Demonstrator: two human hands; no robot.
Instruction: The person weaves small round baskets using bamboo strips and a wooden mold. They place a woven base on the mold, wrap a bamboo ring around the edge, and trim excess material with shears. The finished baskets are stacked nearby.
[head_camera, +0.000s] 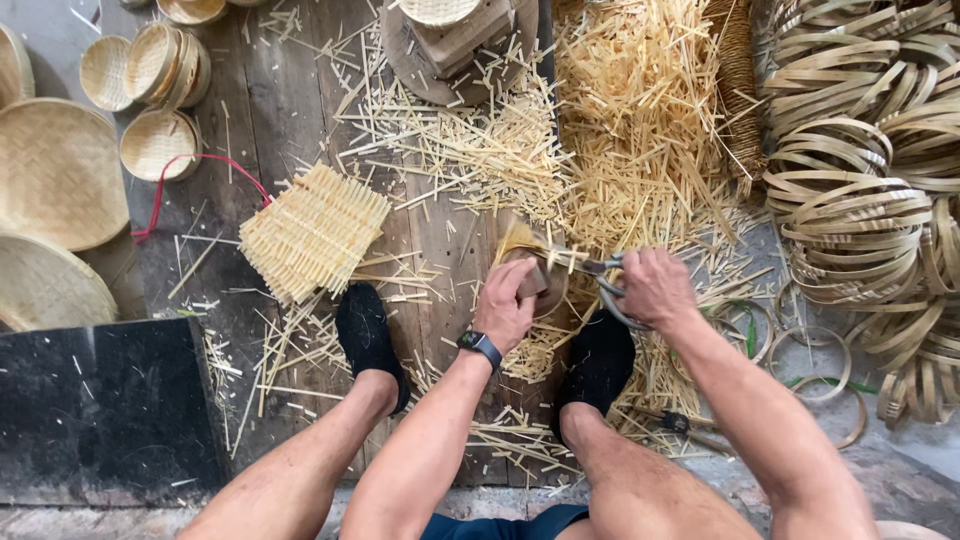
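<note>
Head view: trimming a small round woven bamboo basket (532, 268) above the plank floor

The left hand (505, 300) is closed around the basket and presses it from the near left side, between the two black-socked feet (368, 335). The right hand (655, 288) is closed on the grey metal scissors (600, 280), just to the right of the basket; their long axis points left, to the basket rim, where pale strip ends stick out

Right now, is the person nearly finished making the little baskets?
Some look done: small round baskets sit at upper left. In hand: the left hand presses a small woven piece down while the right hand trims it with scissors. Left: a flat woven mat and many bamboo hoops lie unused.
</note>
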